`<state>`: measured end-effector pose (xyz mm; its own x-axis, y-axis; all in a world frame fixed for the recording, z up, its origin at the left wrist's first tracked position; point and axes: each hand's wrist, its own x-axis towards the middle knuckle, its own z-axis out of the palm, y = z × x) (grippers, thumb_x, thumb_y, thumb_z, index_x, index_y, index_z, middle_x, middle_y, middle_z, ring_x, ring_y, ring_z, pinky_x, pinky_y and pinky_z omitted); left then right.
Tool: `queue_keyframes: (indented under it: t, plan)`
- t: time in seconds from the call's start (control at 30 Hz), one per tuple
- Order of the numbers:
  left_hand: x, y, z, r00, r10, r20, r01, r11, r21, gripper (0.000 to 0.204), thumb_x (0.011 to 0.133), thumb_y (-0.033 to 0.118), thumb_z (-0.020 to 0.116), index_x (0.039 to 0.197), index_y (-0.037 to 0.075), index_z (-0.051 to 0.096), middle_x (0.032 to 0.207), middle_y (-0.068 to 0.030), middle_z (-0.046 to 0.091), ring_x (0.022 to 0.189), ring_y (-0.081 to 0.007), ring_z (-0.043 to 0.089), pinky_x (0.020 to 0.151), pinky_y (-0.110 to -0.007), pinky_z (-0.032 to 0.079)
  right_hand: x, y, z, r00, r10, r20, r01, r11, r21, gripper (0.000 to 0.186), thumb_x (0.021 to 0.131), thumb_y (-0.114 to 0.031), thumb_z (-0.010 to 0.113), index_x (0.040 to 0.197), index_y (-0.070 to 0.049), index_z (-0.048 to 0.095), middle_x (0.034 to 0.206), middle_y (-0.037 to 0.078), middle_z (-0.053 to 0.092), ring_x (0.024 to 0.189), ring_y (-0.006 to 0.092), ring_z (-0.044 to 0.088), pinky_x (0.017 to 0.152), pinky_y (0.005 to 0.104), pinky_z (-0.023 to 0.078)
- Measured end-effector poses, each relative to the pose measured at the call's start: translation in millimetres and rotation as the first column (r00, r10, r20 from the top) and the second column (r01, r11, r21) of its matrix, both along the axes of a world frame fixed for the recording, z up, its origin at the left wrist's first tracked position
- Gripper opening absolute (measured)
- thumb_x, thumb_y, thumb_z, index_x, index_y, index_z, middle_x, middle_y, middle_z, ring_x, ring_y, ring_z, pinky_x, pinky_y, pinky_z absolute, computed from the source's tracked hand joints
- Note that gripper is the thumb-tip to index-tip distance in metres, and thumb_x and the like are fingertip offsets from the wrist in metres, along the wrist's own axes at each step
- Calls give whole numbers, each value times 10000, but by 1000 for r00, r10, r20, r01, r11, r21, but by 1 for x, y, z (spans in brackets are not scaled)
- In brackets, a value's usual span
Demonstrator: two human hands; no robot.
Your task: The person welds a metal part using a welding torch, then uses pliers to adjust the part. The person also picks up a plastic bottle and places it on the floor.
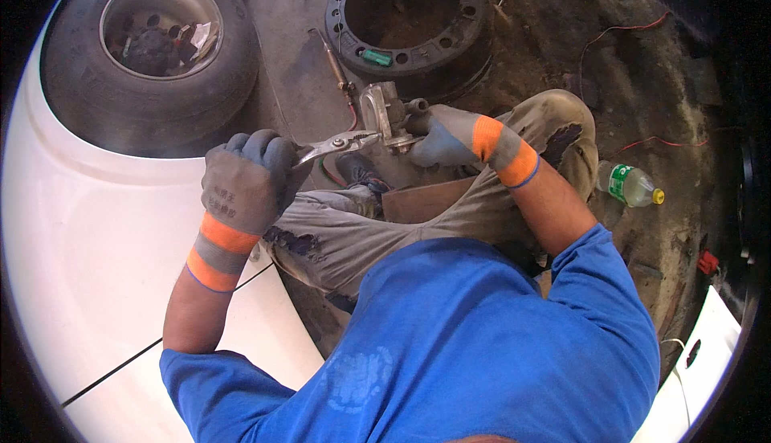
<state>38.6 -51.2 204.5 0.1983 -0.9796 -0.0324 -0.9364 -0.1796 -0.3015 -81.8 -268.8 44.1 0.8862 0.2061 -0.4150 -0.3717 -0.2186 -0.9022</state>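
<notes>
My left hand, in a grey glove with an orange-striped cuff, is closed around the handles of metal pliers. The plier jaws reach right and meet the lower edge of a grey cast-metal part with a rounded flange and a short stub. That part is gripped by my right hand, gloved the same way, above my crossed legs. Whether the jaws bite on it or only touch it is too small to tell. My right fingertips are partly hidden behind the metal.
A tyre on its rim lies at the far left beside a white body panel. Ahead stands a heavy metal drum with a green object on it. A torch-like tool lies nearby. A plastic bottle lies right.
</notes>
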Motion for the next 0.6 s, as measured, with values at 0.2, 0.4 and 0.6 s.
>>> queue_keyframes:
  t: [0.2, 0.4, 0.6]
  plan:
    - [-1, 2, -4, 991, 90, -100, -86, 995, 49, 236, 685, 159, 724, 868, 75, 601, 844, -111, 617, 750, -314, 602, 623, -416, 474, 0, 4, -1, 996, -31, 82, 41, 992, -123, 345, 794, -246, 614, 1105, -101, 660, 958, 107, 700, 838, 169, 620, 748, 321, 485]
    - [-7, 0, -5, 976, 205, -71, -191, 967, 168, 216, 709, 169, 710, 861, 80, 585, 809, -121, 598, 725, -322, 598, 608, -415, 472, 4, 3, -35, 987, -36, 160, 73, 969, -235, 371, 790, -285, 629, 1118, -114, 655, 1010, 132, 694, 905, 211, 642, 787, 324, 485]
    - [-6, 8, -9, 964, 213, -156, -193, 972, 132, 216, 724, 185, 715, 847, 76, 574, 726, -141, 582, 653, -349, 589, 552, -429, 461, 4, 1, -27, 975, -64, 213, 122, 954, -273, 400, 771, -291, 650, 1133, -122, 643, 1018, 143, 688, 943, 235, 648, 807, 332, 483]
